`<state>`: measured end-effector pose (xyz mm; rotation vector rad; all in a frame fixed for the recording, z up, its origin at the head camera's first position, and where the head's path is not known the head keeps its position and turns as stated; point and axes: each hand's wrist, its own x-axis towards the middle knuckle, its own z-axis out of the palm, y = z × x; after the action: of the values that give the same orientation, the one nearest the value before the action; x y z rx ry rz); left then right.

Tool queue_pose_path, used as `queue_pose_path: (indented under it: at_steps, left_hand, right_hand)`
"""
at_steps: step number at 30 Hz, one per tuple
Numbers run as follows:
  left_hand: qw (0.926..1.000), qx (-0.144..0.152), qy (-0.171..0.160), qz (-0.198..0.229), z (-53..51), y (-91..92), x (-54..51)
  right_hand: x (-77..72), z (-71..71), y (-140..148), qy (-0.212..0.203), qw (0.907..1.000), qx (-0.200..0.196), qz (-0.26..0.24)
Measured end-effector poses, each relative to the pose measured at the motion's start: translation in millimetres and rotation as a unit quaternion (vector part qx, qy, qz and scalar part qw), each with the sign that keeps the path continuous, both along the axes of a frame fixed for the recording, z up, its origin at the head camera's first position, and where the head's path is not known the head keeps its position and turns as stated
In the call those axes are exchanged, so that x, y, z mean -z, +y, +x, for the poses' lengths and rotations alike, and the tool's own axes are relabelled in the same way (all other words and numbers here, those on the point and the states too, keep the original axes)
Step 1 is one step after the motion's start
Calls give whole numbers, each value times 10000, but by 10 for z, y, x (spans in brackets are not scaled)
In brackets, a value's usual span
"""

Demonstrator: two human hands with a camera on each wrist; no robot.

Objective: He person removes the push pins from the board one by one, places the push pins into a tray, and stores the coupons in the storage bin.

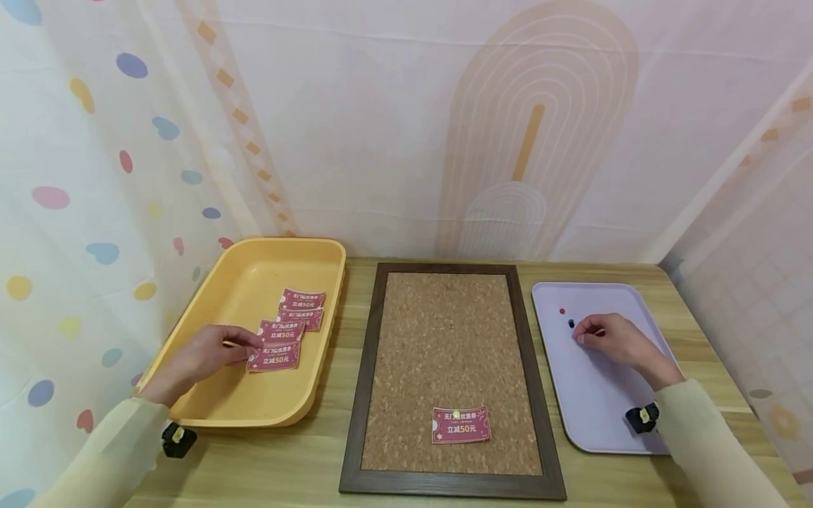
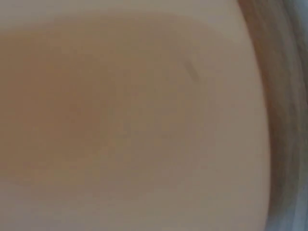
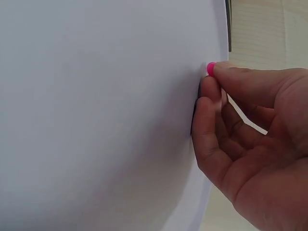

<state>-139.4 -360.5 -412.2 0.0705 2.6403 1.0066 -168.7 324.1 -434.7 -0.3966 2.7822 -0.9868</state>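
At the yellow bin, my left hand [image 1: 212, 353] pinches the left edge of a pink-red paper coupon [image 1: 275, 358]. Just beyond it lie several more coupons [image 1: 302, 300], overlapping in the bin. My right hand [image 1: 612, 340] is low over the lilac tray, fingers curled. Its close view shows a pink pushpin [image 3: 211, 69] at the tips of the thumb and index finger. A red pushpin [image 1: 562, 311] and a dark pushpin [image 1: 571, 324] lie on the tray just past these fingertips. The left wrist view is a blur without the hand.
Between the hands lies a dark-framed cork board [image 1: 454, 339]. A coupon [image 1: 461, 427] is fixed near its bottom by a yellow pushpin [image 1: 456, 415]. The yellow bin [image 1: 298, 247] stands left on the wooden table [image 1: 333, 395], the lilac tray [image 1: 603, 434] right. Patterned cloth hangs behind.
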Motion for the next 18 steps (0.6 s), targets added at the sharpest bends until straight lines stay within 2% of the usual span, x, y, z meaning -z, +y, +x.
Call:
queue_pose_path:
  at_steps: [4, 10, 13, 18]
  left_hand:
    - [9999, -72, 143, 34, 16, 6, -29]
    - [9969, -174, 755, -128, 39, 35, -101]
    - [9954, -271, 907, -108, 66, 107, -165]
    - [9947, -398, 953, 10, 136, 314, -291]
  right_hand:
    - [-8, 4, -8, -2, 10000, 3, 37]
    - [-19, 40, -15, -28, 9998, 59, -165]
    - [-47, 70, -31, -20, 9996, 163, -250]
    - [-133, 121, -84, 146, 9987, 313, -379]
